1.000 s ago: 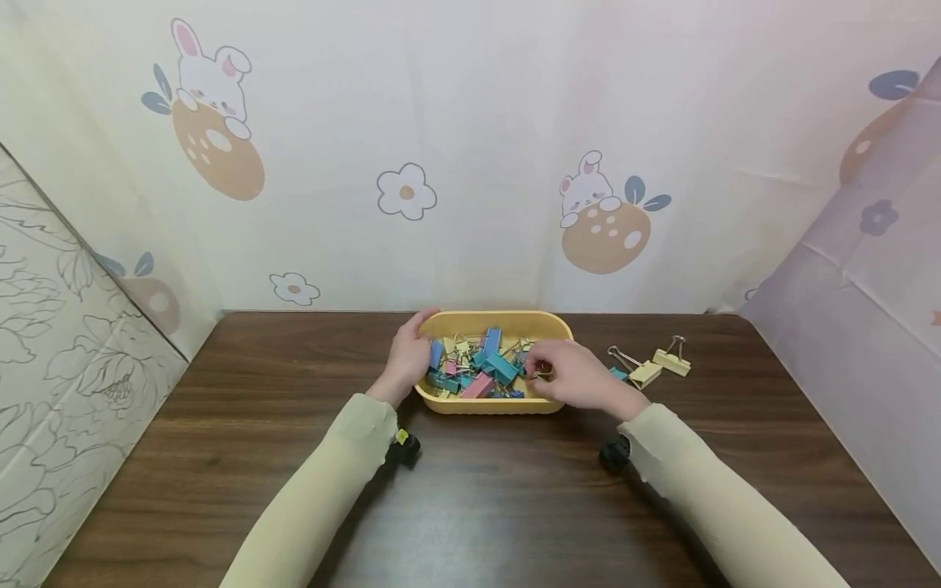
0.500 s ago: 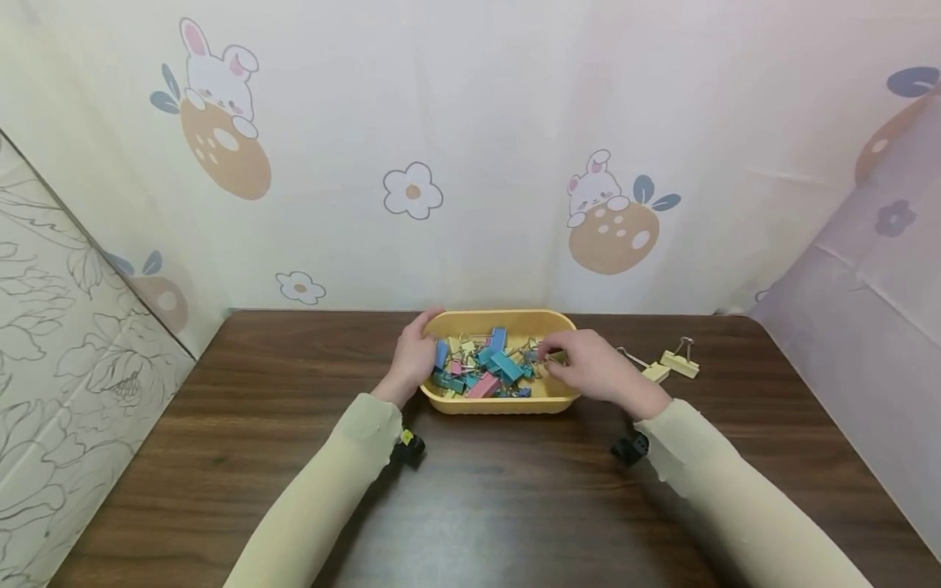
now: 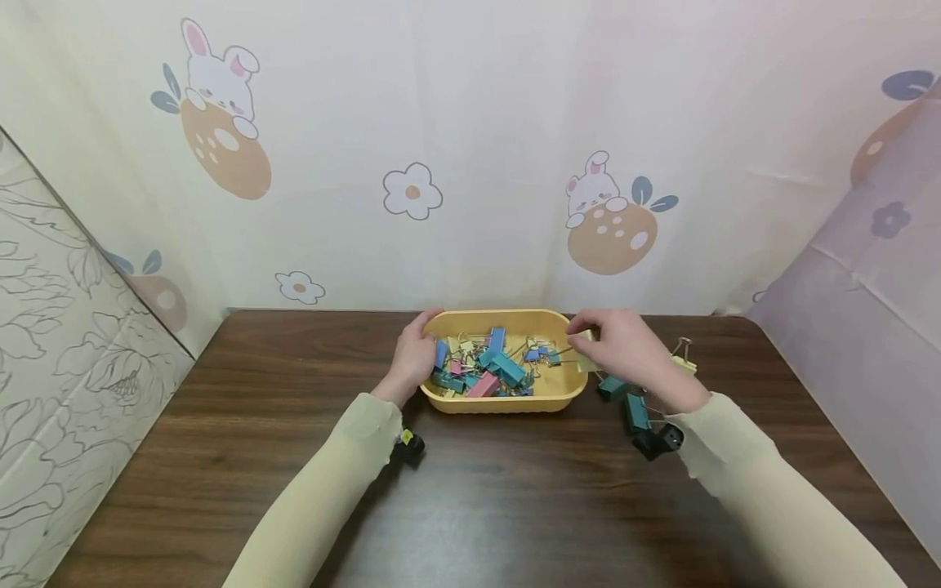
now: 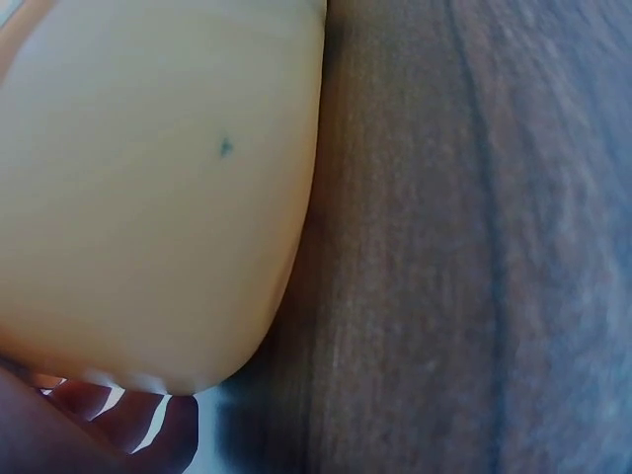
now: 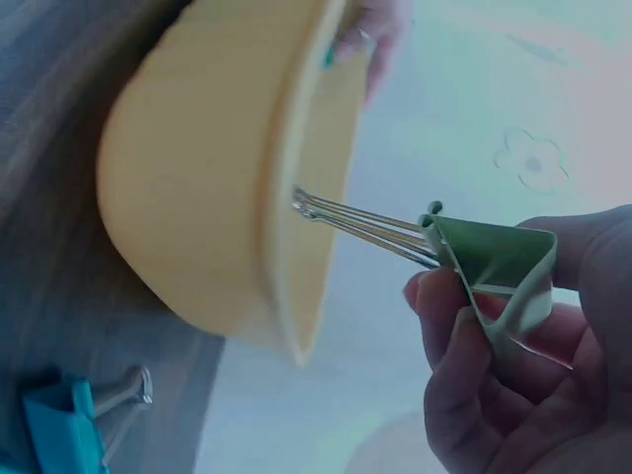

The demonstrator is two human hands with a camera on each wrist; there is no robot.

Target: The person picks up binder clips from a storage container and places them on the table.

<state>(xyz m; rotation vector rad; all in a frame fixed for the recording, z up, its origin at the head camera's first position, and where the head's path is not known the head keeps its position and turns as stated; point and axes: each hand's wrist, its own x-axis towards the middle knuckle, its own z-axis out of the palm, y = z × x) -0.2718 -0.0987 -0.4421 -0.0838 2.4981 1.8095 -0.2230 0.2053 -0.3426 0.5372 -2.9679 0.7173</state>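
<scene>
Over the right rim of the tray (image 3: 503, 405), near the table's (image 3: 470, 498) far edge, the right hand (image 3: 617, 349) pinches a pale clip (image 5: 499, 262). The left hand (image 3: 413, 354) grips the left end. Teal clips (image 3: 636, 413) lie rightward. Earlier, the right hand was farther inside.

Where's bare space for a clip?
The dark-brown wooden table is bare in front of the yellow rounded plastic tray, between the cream sleeves, and left of the left one. Multicoloured metal binder clips crowd the tray's left and middle; more lie to its right, near the right grip.
</scene>
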